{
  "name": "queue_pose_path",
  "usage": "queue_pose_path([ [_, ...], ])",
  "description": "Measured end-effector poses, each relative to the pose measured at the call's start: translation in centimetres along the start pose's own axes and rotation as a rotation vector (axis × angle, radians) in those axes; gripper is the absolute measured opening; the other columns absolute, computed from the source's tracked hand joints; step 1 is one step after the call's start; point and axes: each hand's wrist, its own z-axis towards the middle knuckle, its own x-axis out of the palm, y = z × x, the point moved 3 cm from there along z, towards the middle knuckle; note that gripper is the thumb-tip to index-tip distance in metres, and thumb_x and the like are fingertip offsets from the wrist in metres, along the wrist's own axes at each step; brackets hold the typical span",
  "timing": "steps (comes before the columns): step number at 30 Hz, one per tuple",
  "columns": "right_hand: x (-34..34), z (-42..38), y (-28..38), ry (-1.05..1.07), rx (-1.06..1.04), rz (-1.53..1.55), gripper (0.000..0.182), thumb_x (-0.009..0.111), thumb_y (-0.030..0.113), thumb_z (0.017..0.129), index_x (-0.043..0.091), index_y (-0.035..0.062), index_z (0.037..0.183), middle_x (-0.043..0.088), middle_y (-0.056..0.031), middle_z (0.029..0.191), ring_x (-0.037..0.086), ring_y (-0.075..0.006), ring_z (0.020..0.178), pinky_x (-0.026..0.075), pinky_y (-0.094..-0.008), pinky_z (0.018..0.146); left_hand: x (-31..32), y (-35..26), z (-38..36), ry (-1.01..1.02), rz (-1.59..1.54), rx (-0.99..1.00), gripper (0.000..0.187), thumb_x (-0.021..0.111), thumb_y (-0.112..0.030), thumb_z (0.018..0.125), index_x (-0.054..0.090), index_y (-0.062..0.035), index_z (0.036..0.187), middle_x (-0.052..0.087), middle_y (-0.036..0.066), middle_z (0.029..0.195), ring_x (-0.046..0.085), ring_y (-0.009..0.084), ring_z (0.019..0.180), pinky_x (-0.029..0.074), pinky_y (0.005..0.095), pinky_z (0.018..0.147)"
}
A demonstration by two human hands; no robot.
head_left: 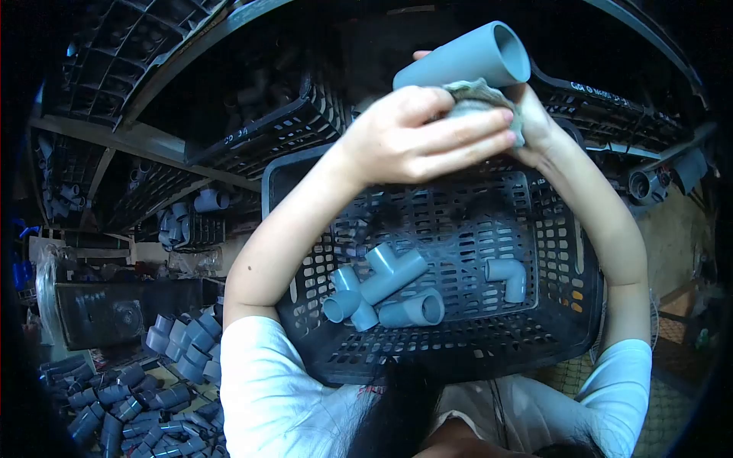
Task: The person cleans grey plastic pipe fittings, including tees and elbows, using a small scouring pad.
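Note:
Above the basket I hold a large grey plastic pipe fitting [462, 57], its round open end facing right. My right hand [534, 122] grips it from behind and below, mostly hidden by the fitting and a cloth. A crumpled greyish-green cloth [482, 93] is in my left hand [420, 133], pressed to the underside of the fitting with the fingers closed over it. Below, in the black plastic basket [565, 320], lie grey tee fittings [393, 275], a short straight fitting [412, 309] and an elbow [510, 278].
Black crates [267, 133] with fittings stand on racks at left; another marked crate [595, 95] is at right. Many grey fittings [145, 404] are heaped on the floor at lower left. A dark box [126, 305] stands behind them. More fittings [649, 183] sit at far right.

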Motion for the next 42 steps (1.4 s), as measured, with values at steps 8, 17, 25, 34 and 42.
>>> queue_pose_path([
  [8, 0.9, -0.3, 1.9, 0.106, -0.092, 0.200, 0.080, 0.028, 0.070, 0.100, 0.040, 0.0114, 0.153, 0.052, -0.0138, 0.147, 0.058, -0.0277, 0.129, 0.060, -0.0399, 0.098, -0.6, 0.1, -0.2, 0.038, -0.055, -0.135, 0.036, 0.075, -0.015, 0.085, 0.075, -0.0195, 0.121, 0.071, -0.002, 0.127, 0.062, 0.0068, 0.096, 0.048, 0.0232, 0.077],
  [17, 2.3, -0.9, 4.0, -0.025, 0.029, 0.074, 0.116, 0.024, 0.092, 0.084, 0.024, 0.0001, 0.156, 0.042, -0.0218, 0.147, 0.043, -0.0297, 0.140, 0.036, -0.0575, 0.116, -0.4, 2.6, -1.7, -0.030, 0.013, -0.241, 0.042, 0.075, -0.006, 0.081, 0.074, -0.0159, 0.122, 0.070, 0.000, 0.129, 0.062, 0.0084, 0.091, 0.046, 0.0231, 0.075],
  [25, 1.3, -0.6, 3.4, -0.075, -0.024, 0.242, 0.105, 0.030, 0.080, 0.089, 0.017, 0.0008, 0.157, 0.038, -0.0208, 0.150, 0.041, -0.0298, 0.142, 0.036, -0.0600, 0.116, -1.0, 2.6, -2.5, 0.044, -0.025, -0.249, 0.049, 0.075, 0.000, 0.077, 0.072, -0.0137, 0.124, 0.068, 0.003, 0.132, 0.065, 0.0136, 0.097, 0.049, 0.0260, 0.079],
  [34, -0.2, -0.6, 3.3, -0.159, -0.112, 0.399, 0.097, 0.043, 0.073, 0.090, 0.021, 0.0053, 0.155, 0.036, -0.0218, 0.149, 0.040, -0.0319, 0.141, 0.047, -0.0569, 0.106, -0.1, 4.7, -3.9, -0.089, -0.134, -0.417, 0.051, 0.069, 0.003, 0.082, 0.068, -0.0138, 0.130, 0.066, 0.003, 0.135, 0.065, 0.0203, 0.091, 0.053, 0.0288, 0.082],
  [42, -0.7, -0.3, 3.9, -0.060, -0.136, 0.542, 0.093, 0.057, 0.058, 0.091, 0.022, -0.0025, 0.152, 0.039, -0.0258, 0.142, 0.052, -0.0378, 0.131, 0.054, -0.0500, 0.105, 0.3, 2.7, -3.8, -0.287, -0.576, -0.891, 0.042, 0.059, -0.005, 0.098, 0.059, -0.0061, 0.141, 0.064, 0.015, 0.137, 0.063, 0.0249, 0.121, 0.048, 0.0336, 0.104],
])
